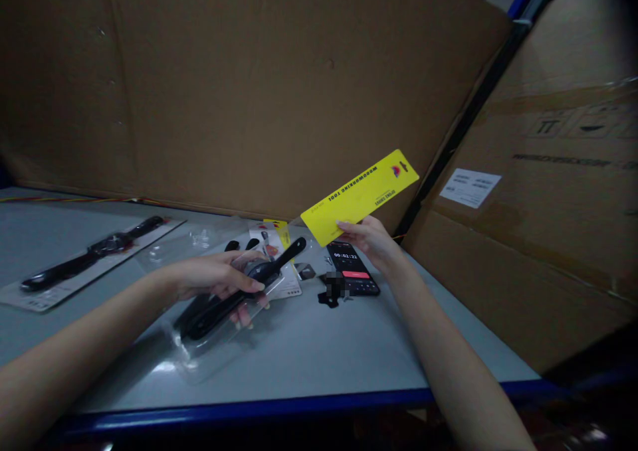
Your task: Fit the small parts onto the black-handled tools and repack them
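My left hand (226, 278) is closed around a black spokeshave (216, 315) together with its clear plastic blister shell (197, 364), held tilted above the table. The tool's handle runs from lower left to upper right. Up and to the right, my right hand (373, 238) pinches the lower edge of a yellow cardboard card (359, 198) between thumb and fingers. Upside-down print on the card includes "WOODWORKING TOOL". Part of the shell lies close to the card's left end; whether they touch I cannot tell.
Another packaged spokeshave (117, 242) lies at the left. Behind my left hand are clear plastic packaging (194, 240) and a printed card (294, 289). A phone (353, 262) showing a timer lies beside small black parts (327, 298). Large cardboard (224, 92) stands behind; a carton (528, 238) is right.
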Available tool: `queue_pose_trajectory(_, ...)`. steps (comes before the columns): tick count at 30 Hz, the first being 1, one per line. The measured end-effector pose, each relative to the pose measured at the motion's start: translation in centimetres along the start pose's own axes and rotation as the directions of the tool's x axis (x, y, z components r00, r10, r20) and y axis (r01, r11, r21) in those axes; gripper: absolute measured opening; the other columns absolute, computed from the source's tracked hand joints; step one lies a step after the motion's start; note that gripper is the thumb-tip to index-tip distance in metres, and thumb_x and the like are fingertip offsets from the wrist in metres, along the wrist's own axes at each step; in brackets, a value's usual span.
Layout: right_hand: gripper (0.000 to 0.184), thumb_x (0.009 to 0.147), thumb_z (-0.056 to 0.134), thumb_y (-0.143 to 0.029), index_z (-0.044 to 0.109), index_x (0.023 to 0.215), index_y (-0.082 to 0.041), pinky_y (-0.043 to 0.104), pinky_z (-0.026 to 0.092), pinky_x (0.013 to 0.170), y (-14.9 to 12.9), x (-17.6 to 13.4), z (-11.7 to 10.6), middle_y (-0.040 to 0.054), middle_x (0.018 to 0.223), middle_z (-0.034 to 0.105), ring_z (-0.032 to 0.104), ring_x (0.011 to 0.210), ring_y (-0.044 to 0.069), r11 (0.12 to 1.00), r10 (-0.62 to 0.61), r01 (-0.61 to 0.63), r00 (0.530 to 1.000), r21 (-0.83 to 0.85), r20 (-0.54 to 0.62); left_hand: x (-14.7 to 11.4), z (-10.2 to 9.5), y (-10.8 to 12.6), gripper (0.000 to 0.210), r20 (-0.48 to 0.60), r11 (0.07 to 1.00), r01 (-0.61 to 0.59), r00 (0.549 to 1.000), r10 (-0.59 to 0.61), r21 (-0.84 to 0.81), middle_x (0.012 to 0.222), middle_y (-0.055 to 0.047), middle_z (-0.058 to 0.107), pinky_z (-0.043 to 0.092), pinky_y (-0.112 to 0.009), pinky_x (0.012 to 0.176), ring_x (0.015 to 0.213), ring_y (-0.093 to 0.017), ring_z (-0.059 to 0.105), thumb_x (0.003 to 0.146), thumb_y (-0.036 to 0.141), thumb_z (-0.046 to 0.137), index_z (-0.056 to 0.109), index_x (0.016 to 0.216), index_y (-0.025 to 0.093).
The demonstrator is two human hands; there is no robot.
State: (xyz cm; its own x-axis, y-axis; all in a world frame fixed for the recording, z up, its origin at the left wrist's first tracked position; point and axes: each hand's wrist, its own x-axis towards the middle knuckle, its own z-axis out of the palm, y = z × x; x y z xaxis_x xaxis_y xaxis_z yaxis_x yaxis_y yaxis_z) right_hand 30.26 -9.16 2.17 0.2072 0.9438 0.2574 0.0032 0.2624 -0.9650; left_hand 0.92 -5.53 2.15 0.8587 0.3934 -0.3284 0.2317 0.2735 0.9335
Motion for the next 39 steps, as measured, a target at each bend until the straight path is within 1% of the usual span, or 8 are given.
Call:
queue_pose_trajectory(6,0.03,0.06,0.069,-0.018,0.061,0.087,-0.011,0.035,0.052,0.075,0.1,0.3,-0.5,0.0098,0.087,0.068,0.065,0.076,0.02,0.999,0.033,-0.033,0.998,0.011,-0.055,0.1,0.0,0.1,0.058,-0.025,0.998,-0.032,0.999,0.034,0.058,0.083,-0.008,0.066,0.052,-0.031,0.06,0.065,-0.021,0.066,0.069,0.017,0.064,0.04,0.122,0.023)
queue_pose_trajectory(10,0.03,0.06,0.069,-0.018,0.061,0.088,-0.011,0.035,0.052,0.075,0.3,0.4,-0.6,0.0088,0.087,0.068,0.065,0.076,0.019,1.0,0.019,-0.018,1.0,0.02,-0.023,0.0,0.0,0.2,0.053,-0.026,0.996,-0.026,0.999,0.028,0.082,0.081,-0.008,0.066,0.051,-0.031,0.058,0.064,-0.021,0.066,0.069,0.017,0.063,0.044,0.118,0.022)
queue_pose_trajectory(14,0.029,0.061,0.069,-0.017,0.06,0.088,-0.013,0.035,0.051,0.076,0.3,0.4,-0.7,0.0078,0.09,0.068,0.065,0.078,0.019,0.999,0.024,-0.024,1.0,0.036,-0.001,0.0,0.1,0.2,0.043,0.027,0.994,-0.003,1.0,0.0,0.114,0.08,-0.008,0.066,0.051,-0.03,0.057,0.063,-0.021,0.066,0.068,0.016,0.063,0.049,0.108,0.02)
queue_pose_trajectory(19,0.026,0.062,0.07,-0.018,0.061,0.086,-0.015,0.036,0.051,0.077,0.7,0.4,-0.2,0.0065,0.092,0.068,0.064,0.079,0.019,0.997,-0.017,0.017,1.0,0.07,-0.007,0.0,0.1,0.2,0.043,0.047,0.992,-0.004,0.999,-0.002,0.13,0.081,-0.008,0.066,0.051,-0.03,0.057,0.059,-0.02,0.065,0.068,0.016,0.063,0.049,0.108,0.02)
queue_pose_trajectory(25,0.025,0.06,0.071,-0.019,0.06,0.082,-0.017,0.034,0.051,0.075,1.3,0.5,0.5,0.0047,0.091,0.068,0.064,0.081,0.02,0.992,-0.002,0.009,0.999,0.129,-0.055,0.6,-1.2,-0.4,0.051,0.131,0.989,-0.025,0.991,0.006,0.143,0.085,-0.005,0.065,0.05,-0.029,0.058,0.058,-0.017,0.064,0.073,0.021,0.061,0.037,0.118,0.023)
queue_pose_trajectory(29,0.025,0.061,0.071,-0.02,0.06,0.083,-0.018,0.031,0.05,0.076,1.2,0.3,0.9,0.0044,0.094,0.067,0.063,0.084,0.019,0.984,0.014,-0.009,1.0,0.178,-0.023,0.8,-1.6,-0.5,0.058,0.187,0.986,-0.059,0.982,0.029,0.157,0.088,-0.004,0.065,0.05,-0.03,0.06,0.059,-0.015,0.064,0.077,0.022,0.058,0.027,0.126,0.027)
queue_pose_trajectory(33,0.027,0.063,0.069,-0.02,0.06,0.088,-0.021,0.032,0.048,0.079,1.1,0.1,1.3,0.0035,0.1,0.065,0.06,0.092,0.02,0.976,0.039,-0.041,0.999,0.213,0.016,0.5,-1.1,-0.1,0.071,0.144,0.98,-0.09,0.987,0.065,0.177,0.087,-0.004,0.064,0.05,-0.031,0.061,0.058,-0.015,0.064,0.076,0.023,0.058,0.015,0.133,0.029)
queue_pose_trajectory(39,0.032,0.057,0.072,-0.018,0.061,0.087,-0.02,0.034,0.046,0.082,1.2,-0.9,2.8,0.0039,0.097,0.066,0.06,0.091,0.02,0.984,0.119,-0.137,0.981,0.112,0.155,0.4,-0.7,-0.1,0.066,0.141,0.983,-0.038,0.99,0.012,0.181,0.088,-0.006,0.064,0.049,-0.033,0.061,0.06,-0.017,0.064,0.076,0.026,0.058,0.02,0.131,0.026)
